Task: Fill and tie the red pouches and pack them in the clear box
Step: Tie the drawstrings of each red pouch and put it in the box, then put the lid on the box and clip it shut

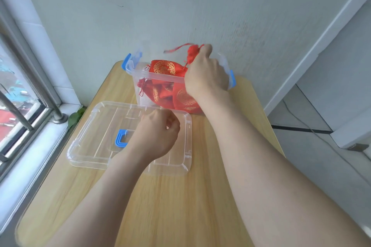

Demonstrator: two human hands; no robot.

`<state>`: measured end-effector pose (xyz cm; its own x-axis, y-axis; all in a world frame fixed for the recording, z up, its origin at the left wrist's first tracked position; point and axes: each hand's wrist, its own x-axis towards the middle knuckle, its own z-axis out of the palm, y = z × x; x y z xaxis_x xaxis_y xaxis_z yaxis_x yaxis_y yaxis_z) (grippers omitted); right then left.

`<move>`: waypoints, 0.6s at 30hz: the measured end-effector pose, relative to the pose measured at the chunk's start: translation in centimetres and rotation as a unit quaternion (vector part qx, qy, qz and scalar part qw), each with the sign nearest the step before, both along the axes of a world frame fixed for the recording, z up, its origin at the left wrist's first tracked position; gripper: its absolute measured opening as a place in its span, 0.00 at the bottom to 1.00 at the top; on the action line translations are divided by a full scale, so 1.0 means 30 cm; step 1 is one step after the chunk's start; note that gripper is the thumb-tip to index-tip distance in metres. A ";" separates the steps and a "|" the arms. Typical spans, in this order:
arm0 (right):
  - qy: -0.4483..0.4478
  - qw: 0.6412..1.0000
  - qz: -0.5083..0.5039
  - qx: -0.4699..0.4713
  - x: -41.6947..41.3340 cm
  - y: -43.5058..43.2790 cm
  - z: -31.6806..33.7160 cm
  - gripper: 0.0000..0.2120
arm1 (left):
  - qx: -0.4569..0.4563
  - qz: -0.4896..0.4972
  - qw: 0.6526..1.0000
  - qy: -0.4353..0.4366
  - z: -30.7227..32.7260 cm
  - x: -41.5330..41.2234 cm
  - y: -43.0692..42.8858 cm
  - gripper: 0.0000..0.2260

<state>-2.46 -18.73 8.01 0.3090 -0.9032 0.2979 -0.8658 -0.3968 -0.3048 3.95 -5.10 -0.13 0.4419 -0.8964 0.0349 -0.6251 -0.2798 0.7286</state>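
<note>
A clear box [158, 76] with blue latches stands at the far end of the wooden table, against the wall. Several red pouches with gold patterns [183, 97] lie inside it. My right hand [206, 74] is over the box's right side and grips the gathered neck of a red pouch [165, 67]; the pouch's body hangs over the box opening and its cord trails to the left. My left hand [157, 133] hovers above the clear lid with its fingers curled and nothing in them.
The clear lid [96, 136] with a blue handle [121, 138] lies flat on the table [180, 206] in front of the box. A window with metal bars is at the left, a wall behind, a floor cable at the right.
</note>
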 end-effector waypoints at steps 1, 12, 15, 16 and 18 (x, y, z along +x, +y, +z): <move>-0.015 0.999 -0.036 -0.022 0.001 -0.009 0.018 0.11 | 0.003 -0.004 1.000 -0.001 -0.001 0.002 0.001 0.09; 0.089 0.990 0.106 0.020 0.080 0.058 -0.062 0.28 | 0.011 0.048 0.996 -0.073 -0.025 0.028 -0.011 0.10; 0.137 0.982 0.114 0.057 0.073 0.052 -0.044 0.35 | 0.037 0.089 0.994 -0.060 -0.047 0.048 -0.018 0.11; 0.149 0.979 0.120 0.068 0.072 0.051 -0.035 0.37 | 0.051 0.091 0.993 -0.059 -0.053 0.055 -0.018 0.11; 0.168 0.973 0.133 0.084 0.067 0.047 -0.024 0.38 | 0.081 0.086 0.991 -0.063 -0.054 0.063 -0.012 0.13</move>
<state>-0.45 -17.30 7.28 0.5926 -0.8055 -0.0046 -0.8015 -0.5891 -0.1026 5.83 -5.46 -1.75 0.5901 -0.8064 -0.0387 -0.6409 -0.4971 0.5850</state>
